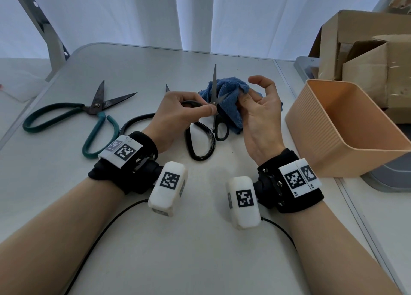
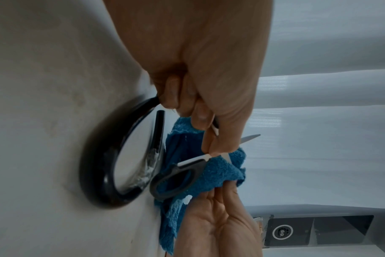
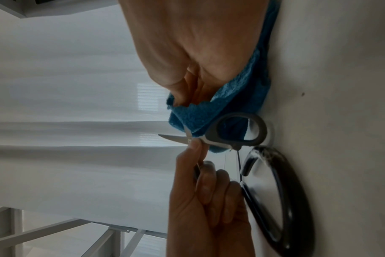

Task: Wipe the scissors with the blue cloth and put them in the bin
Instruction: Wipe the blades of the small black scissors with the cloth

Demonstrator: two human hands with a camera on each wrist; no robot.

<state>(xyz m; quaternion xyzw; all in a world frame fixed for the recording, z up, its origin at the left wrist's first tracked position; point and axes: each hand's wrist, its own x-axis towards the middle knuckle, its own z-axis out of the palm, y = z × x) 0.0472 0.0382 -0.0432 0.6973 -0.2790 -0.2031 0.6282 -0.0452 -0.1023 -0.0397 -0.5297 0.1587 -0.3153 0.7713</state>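
Left hand: the left hand (image 1: pixel 178 112) has its thumb and forefinger pinched on the small scissors (image 1: pixel 214 98) at the pivot, the other fingers curled under.
Right hand: the right hand (image 1: pixel 258 114) is palm up with the blue cloth (image 1: pixel 229 98) bunched over its fingers; the thumb stands free and the forefinger is loosely bent above the cloth.
Small scissors: black-handled, blades spread open, one blade pointing up and away, the other lying into the cloth; one handle loop (image 2: pixel 174 180) hangs down just above the table (image 1: pixel 200 239).
Black scissors: a larger pair (image 1: pixel 200 143) lies flat on the table under the hands, partly hidden by the left hand.
Bin: the orange bin (image 1: pixel 333 139) sits at the right edge of the table, near the right hand.
Green scissors: a green-handled pair (image 1: pixel 89 116) lies open to the left, well apart from the bin.
Far right: cardboard boxes (image 1: pixel 367 61) stand behind the bin.
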